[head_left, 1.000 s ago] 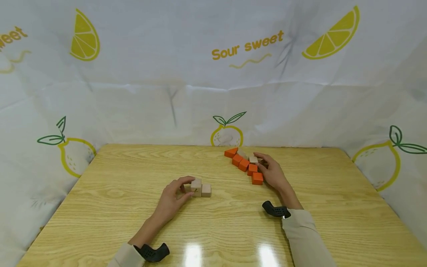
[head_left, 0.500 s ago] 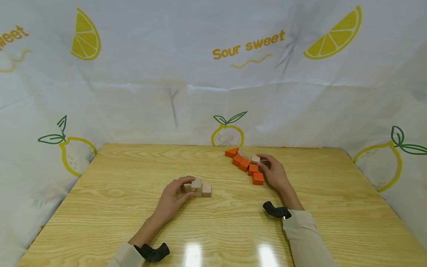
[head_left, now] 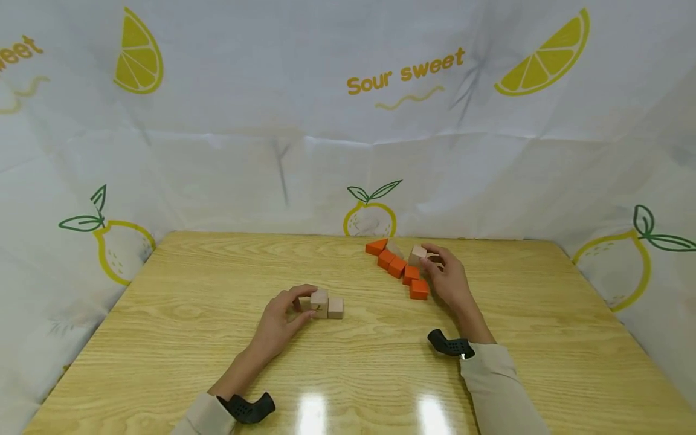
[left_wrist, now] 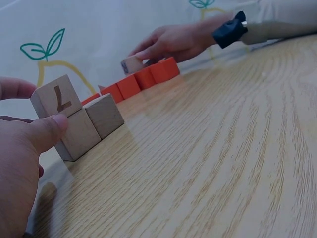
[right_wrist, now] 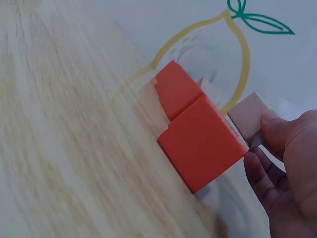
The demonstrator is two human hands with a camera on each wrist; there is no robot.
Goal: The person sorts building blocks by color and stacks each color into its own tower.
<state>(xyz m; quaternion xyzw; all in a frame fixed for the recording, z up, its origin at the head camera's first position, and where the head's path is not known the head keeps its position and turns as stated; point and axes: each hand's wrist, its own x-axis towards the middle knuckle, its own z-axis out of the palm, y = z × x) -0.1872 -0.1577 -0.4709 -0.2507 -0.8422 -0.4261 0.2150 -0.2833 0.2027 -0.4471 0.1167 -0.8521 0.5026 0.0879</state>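
My left hand (head_left: 278, 323) pinches a plain wooden block (left_wrist: 55, 98) with a dark mark like a 7 on its side. That block sits on top of another wooden block (left_wrist: 79, 136). A third wooden block (head_left: 336, 308) stands at their right side. Farther back, my right hand (head_left: 447, 278) holds a wooden cube (head_left: 417, 255) between thumb and fingers, behind the row of orange blocks (head_left: 397, 267). The right wrist view shows this cube (right_wrist: 247, 115) with the thumb on its near face.
An orange triangular block (head_left: 376, 248) lies at the far end of the orange row, with a pale wooden piece (head_left: 394, 248) beside it. A white printed cloth (head_left: 272, 175) hangs behind the wood-grain table (head_left: 359, 374).
My right hand has drawn the wooden cube slightly to the right, away from the orange row, and raised it a little. The left hand stays on the stacked blocks.
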